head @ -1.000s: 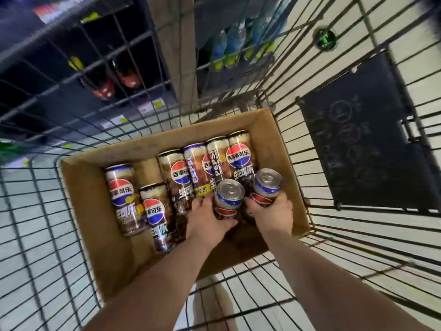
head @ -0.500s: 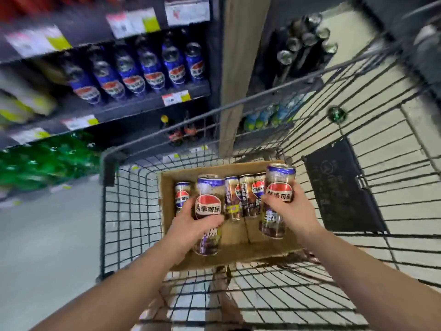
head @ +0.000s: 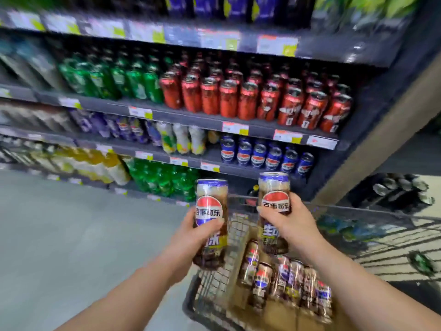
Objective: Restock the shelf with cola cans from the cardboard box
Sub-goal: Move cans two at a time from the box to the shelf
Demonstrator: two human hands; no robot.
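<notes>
My left hand (head: 191, 237) grips one tall brown cola can (head: 210, 211) upright, held above the cart's left edge. My right hand (head: 288, 223) grips a second brown cola can (head: 274, 201) upright, a little higher and to the right. Below them the cardboard box (head: 281, 316) sits in the wire cart (head: 205, 292) with several more brown cola cans (head: 293, 283) lying in it. The dark shelf (head: 238, 168) stands ahead, with blue cola cans (head: 260, 156) on the level just above the two held cans.
Red cans (head: 250, 99) and green cans (head: 119, 80) fill the upper shelf. White-yellow bottles (head: 181, 139) stand left of the blue cans, green bottles (head: 167, 180) on the bottom level. A wooden post (head: 381, 130) bounds the shelf's right end. Grey floor (head: 71, 235) lies left of the cart.
Both hands have lifted their cans up out of the box and above the cart. My view has swung up from the cart to the shelf front.
</notes>
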